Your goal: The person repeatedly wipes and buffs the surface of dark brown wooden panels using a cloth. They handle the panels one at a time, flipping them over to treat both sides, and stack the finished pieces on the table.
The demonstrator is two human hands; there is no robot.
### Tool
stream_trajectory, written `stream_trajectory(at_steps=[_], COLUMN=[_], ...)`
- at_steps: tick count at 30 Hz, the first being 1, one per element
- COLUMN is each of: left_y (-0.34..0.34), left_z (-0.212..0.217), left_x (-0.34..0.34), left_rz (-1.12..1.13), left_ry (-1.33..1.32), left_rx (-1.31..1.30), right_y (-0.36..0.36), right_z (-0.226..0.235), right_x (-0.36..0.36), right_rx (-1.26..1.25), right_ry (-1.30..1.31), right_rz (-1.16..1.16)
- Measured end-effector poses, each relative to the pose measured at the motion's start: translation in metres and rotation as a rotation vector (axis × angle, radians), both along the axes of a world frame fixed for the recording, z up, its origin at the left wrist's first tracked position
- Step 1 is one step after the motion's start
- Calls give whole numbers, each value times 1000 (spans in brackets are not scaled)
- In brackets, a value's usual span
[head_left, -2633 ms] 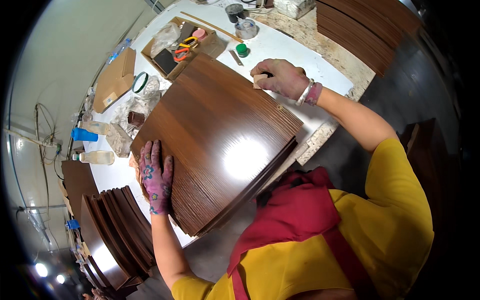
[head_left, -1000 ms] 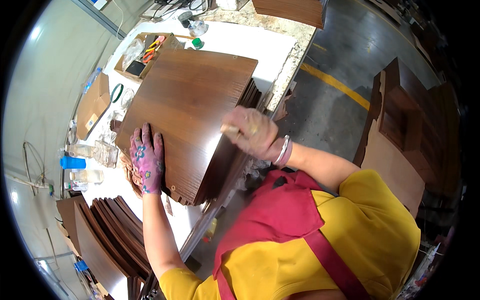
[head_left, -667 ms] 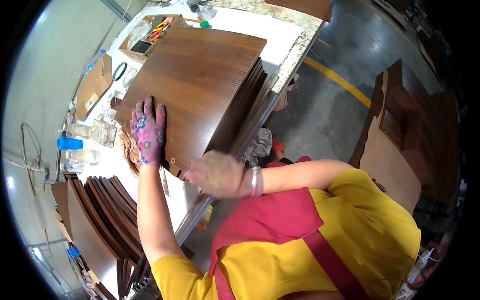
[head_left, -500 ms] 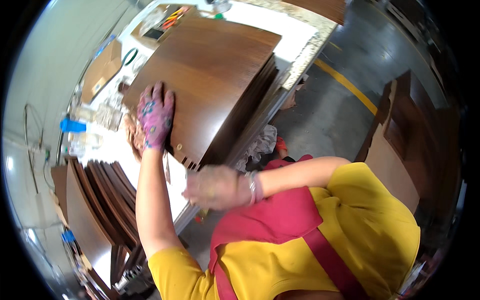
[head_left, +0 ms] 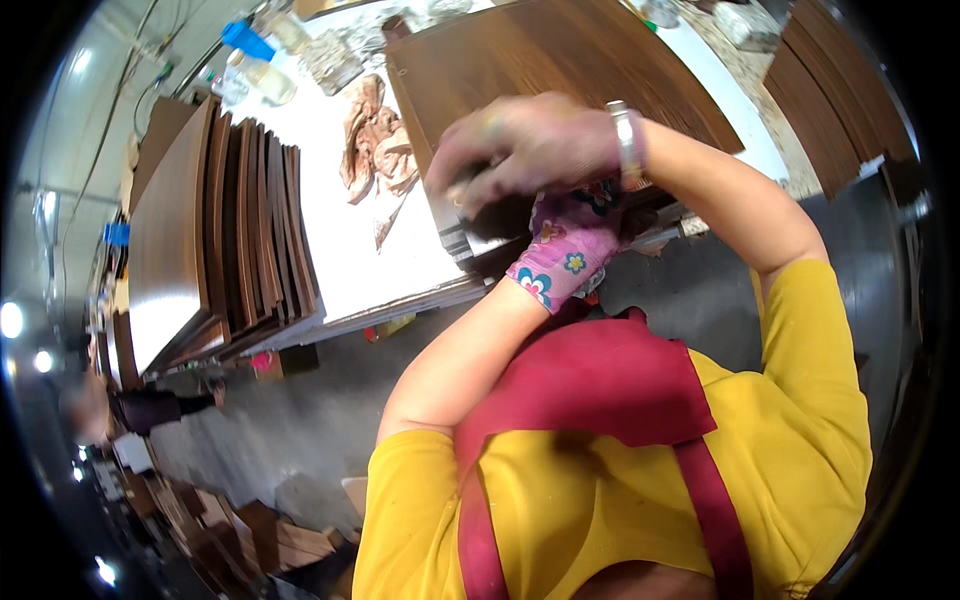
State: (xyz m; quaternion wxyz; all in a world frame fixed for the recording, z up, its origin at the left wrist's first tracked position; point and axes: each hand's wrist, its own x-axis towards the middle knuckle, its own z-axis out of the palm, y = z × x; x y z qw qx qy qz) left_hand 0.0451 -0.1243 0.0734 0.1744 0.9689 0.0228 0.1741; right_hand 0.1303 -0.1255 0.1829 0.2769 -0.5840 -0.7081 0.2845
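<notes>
A stack of dark brown wooden panels [head_left: 560, 50] lies on the white-topped table. My left hand [head_left: 570, 245], in a pink flowered glove, is at the stack's near edge. Its fingers are mostly hidden behind my right hand and wrist. Over the near left corner of the top panel, my right hand [head_left: 530, 150] crosses above the left one, with a pale bracelet at its wrist. The right fingers are bent and smeared by motion; whether anything is in them I cannot make out. A crumpled brown-stained cloth [head_left: 375, 145] rests left of the stack.
Several curved brown panels [head_left: 215, 230] stand on edge at the left. Bottles [head_left: 262, 78] and a blue container [head_left: 247, 40] are at the back left. More brown panels [head_left: 835, 100] lie at the far right. A person [head_left: 130, 410] is in the distance, lower left.
My left hand has left the top panel's left side for the near edge. My right hand has moved up over the panel, crossing the left. The view has swung left.
</notes>
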Motion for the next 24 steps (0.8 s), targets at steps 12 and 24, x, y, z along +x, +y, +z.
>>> stream_trajectory(at_steps=[12,24], left_y=[10,11], left_z=[18,41], left_x=[15,27], left_rz=[-20,43], left_ry=[283,76], left_rx=[-215,-37], right_y=[63,160], right_z=[-29,-40], right_x=[-15,51], right_rx=[8,74], right_ry=[-117,-419], right_rz=[629,586])
